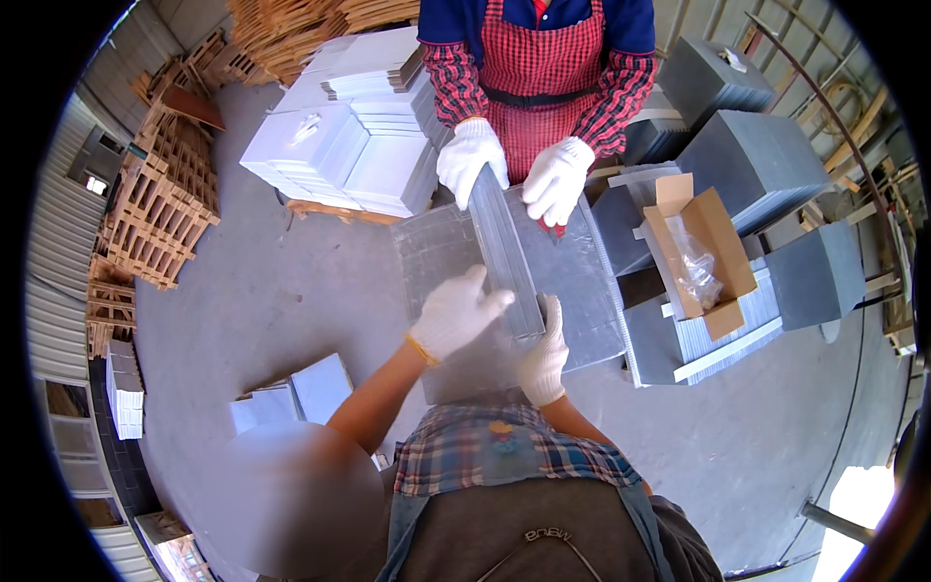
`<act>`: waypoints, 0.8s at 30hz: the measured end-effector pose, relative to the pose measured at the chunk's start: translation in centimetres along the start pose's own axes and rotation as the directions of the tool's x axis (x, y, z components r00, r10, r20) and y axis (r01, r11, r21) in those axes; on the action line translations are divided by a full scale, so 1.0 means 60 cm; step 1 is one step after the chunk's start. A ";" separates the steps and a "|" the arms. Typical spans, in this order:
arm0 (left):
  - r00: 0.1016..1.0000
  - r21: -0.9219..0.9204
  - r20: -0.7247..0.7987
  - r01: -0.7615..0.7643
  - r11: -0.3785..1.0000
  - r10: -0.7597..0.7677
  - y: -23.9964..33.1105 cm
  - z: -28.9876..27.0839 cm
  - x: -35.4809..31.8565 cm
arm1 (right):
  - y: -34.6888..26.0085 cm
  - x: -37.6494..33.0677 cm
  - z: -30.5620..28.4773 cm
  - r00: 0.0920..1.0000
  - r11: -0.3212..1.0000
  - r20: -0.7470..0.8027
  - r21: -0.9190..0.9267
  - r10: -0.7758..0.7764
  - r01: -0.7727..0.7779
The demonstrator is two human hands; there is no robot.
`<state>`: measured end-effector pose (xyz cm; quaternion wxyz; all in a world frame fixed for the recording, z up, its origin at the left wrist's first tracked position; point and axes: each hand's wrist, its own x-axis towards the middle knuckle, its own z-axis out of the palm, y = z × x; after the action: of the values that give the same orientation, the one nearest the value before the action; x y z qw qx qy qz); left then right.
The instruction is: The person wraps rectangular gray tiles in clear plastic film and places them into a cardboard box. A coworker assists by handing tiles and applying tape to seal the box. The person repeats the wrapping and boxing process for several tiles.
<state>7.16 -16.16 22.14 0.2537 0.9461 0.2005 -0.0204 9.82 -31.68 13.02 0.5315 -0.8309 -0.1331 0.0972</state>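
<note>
On the grey table [582,320], we hold the near end of a long grey panel stack [504,257] standing on edge. Our left hand [454,312] lies closed over its top and left face; our right hand [545,357] grips its near right corner. The stack runs away from our grip to a co-worker's gloved hands [514,165], which clasp the far end.

Co-worker's gloves [514,170] block far end (left floor [281,301] open).
</note>
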 end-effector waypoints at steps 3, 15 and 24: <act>0.933 0.374 -0.075 -0.301 0.877 0.352 -0.027 -0.032 0.017 | -0.003 0.002 -0.010 0.999 1.000 -0.041 -0.005 0.000 0.000; 0.263 0.354 0.103 -0.911 0.212 0.959 -0.009 0.026 0.160 | 0.064 -0.022 -0.027 0.995 0.684 0.036 0.724 0.091 -0.089; 0.232 0.251 0.085 -0.946 0.204 0.969 -0.017 0.021 0.168 | 0.140 0.059 0.079 0.782 0.205 -0.049 0.973 0.621 -0.102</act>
<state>16.08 -12.27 19.15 0.0809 0.8897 -0.4204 0.1587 12.75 -29.84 3.35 0.8845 -0.3626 0.2783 0.0937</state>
